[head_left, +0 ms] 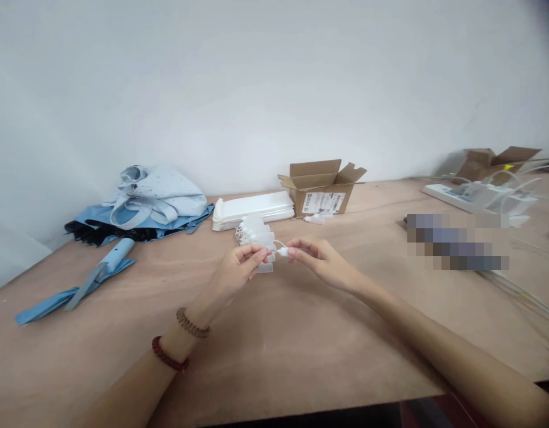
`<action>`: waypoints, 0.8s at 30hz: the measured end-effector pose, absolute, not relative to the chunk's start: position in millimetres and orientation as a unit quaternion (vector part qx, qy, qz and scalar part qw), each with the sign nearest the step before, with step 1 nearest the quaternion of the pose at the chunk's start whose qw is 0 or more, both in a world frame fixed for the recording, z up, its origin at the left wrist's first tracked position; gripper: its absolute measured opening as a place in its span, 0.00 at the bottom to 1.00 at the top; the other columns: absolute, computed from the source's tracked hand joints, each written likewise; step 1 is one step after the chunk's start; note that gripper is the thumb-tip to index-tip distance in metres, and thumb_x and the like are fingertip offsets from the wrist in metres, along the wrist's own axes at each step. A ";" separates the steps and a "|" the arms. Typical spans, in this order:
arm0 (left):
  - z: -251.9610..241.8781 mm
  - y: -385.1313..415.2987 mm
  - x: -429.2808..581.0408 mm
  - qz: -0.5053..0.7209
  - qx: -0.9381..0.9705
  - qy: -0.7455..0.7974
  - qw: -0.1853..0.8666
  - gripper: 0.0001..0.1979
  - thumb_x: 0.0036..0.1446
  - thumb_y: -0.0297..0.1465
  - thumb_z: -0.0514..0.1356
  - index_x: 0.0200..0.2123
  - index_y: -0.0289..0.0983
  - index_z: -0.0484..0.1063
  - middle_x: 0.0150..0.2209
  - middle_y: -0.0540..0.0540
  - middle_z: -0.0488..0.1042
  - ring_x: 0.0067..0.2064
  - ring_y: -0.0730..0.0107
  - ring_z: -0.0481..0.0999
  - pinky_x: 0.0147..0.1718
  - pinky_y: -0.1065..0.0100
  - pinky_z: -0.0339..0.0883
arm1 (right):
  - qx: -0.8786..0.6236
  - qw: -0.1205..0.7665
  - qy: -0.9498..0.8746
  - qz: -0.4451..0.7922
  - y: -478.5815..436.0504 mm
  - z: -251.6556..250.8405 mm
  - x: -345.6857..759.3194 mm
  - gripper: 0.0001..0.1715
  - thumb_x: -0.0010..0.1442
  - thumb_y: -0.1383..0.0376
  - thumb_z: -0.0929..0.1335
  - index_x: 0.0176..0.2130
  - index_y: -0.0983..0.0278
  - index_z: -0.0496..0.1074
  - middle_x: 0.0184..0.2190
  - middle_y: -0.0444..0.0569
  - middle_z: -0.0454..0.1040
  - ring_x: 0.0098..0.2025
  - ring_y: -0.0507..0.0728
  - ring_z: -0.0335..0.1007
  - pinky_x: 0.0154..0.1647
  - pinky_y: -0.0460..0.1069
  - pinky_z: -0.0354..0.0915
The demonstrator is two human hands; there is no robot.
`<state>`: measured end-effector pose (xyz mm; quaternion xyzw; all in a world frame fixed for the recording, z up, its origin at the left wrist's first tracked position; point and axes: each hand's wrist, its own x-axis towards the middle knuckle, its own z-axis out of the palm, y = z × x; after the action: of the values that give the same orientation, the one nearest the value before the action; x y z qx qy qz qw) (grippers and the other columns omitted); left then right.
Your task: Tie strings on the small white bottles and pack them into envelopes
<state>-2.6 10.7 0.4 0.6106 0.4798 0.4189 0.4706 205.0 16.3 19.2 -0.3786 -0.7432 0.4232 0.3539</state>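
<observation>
Seemingly partway through the handwork, I have one small white piece (283, 252) in hand, unfinished by my judgement, while clear plastic pieces (255, 226) lie clustered just beyond, toward the back edge of the bench (265, 351); how many remain, I cannot tell. My right hand (316, 261) clamps it at the fingertips; my left hand (247, 261) pinches together just beside it, on what I cannot tell.

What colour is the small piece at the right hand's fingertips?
White; the small piece shows best in the head view.
</observation>
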 end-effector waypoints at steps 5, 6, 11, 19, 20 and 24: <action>1.6 8.2 2.4 0.440 0.568 0.448 0.532 0.17 0.51 0.42 0.62 0.36 0.33 0.74 0.31 0.46 0.71 0.25 0.78 0.60 0.20 0.74 0.51 | -0.375 0.351 -0.747 0.422 13.2 21.0 203.2 0.16 0.61 0.55 0.63 0.38 0.63 0.73 0.33 0.46 0.75 0.34 0.54 0.68 0.32 0.47 0.61; 2.2 7.7 2.8 0.443 0.561 0.443 0.541 0.16 0.51 0.41 0.63 0.35 0.33 0.74 0.31 0.45 0.71 0.26 0.78 0.61 0.20 0.74 0.52 | -0.377 0.350 -0.748 0.420 12.7 21.4 203.1 0.16 0.61 0.55 0.62 0.38 0.63 0.73 0.32 0.46 0.75 0.33 0.53 0.68 0.31 0.47 0.61; 5.3 5.8 3.5 0.450 0.531 0.430 0.575 0.13 0.49 0.38 0.64 0.32 0.33 0.75 0.30 0.46 0.71 0.28 0.77 0.63 0.21 0.75 0.52 | -0.383 0.351 -0.747 0.415 12.5 22.1 202.9 0.16 0.61 0.55 0.62 0.38 0.63 0.73 0.31 0.46 0.74 0.33 0.54 0.68 0.32 0.47 0.61; 8.0 4.2 5.0 0.450 0.512 0.420 0.599 0.12 0.48 0.37 0.65 0.30 0.33 0.75 0.28 0.48 0.69 0.27 0.77 0.62 0.21 0.75 0.51 | -0.378 0.340 -0.754 0.415 14.6 20.4 204.1 0.15 0.62 0.57 0.62 0.39 0.63 0.73 0.35 0.48 0.76 0.37 0.56 0.69 0.36 0.49 0.62; 8.1 4.1 5.1 0.449 0.512 0.420 0.599 0.12 0.49 0.37 0.65 0.30 0.33 0.75 0.28 0.48 0.69 0.28 0.77 0.62 0.21 0.75 0.51 | -0.378 0.339 -0.755 0.415 14.4 20.7 204.1 0.15 0.62 0.57 0.62 0.39 0.63 0.73 0.35 0.48 0.76 0.37 0.56 0.69 0.36 0.49 0.61; 5.2 5.6 3.8 0.448 0.529 0.421 0.585 0.12 0.50 0.38 0.64 0.31 0.34 0.74 0.28 0.48 0.69 0.28 0.77 0.62 0.21 0.74 0.52 | -0.390 0.339 -0.756 0.401 13.4 21.8 203.6 0.14 0.62 0.58 0.62 0.38 0.63 0.73 0.34 0.47 0.76 0.35 0.55 0.69 0.35 0.48 0.61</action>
<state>3.8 5.6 5.2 0.5292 0.4210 0.4477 0.5851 203.6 13.4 21.8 -0.3905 -0.7561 0.4011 0.3391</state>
